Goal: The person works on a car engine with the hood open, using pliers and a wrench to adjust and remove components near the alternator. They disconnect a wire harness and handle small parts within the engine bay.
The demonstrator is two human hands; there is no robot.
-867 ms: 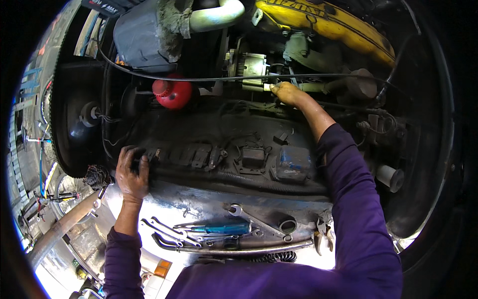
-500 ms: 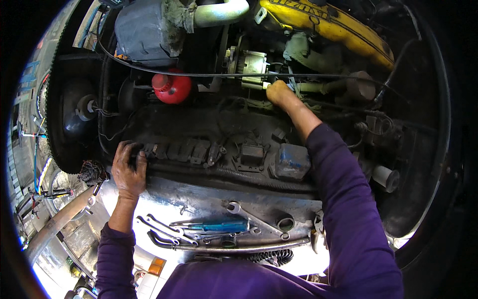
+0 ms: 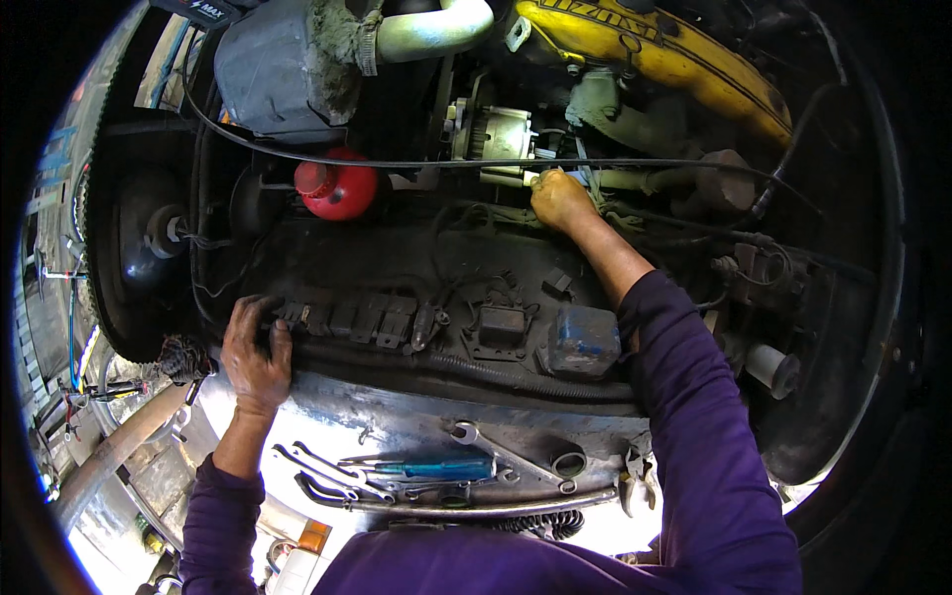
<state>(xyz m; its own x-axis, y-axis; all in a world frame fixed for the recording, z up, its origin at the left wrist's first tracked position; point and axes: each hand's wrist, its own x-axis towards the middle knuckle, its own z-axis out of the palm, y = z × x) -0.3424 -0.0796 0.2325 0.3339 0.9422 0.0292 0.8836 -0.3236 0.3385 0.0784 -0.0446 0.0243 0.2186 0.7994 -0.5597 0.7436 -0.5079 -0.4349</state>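
Both arms outstretched: right hand (image 3: 558, 195) deep, left hand (image 3: 253, 347) braced

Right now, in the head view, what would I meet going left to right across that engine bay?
Left hand on the edge → red cap → right hand deep in the engine → blue box → white cylinder.

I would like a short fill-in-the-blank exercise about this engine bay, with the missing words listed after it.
1. The right hand reaches deep among the engine parts, and its sleeve is ____ in colour.
2. The left hand rests on the ____ edge of the engine bay.
3. The round reservoir is ____.
4. Among the wrenches lies a screwdriver with a ____ handle.

Missing words: purple; front; red; blue
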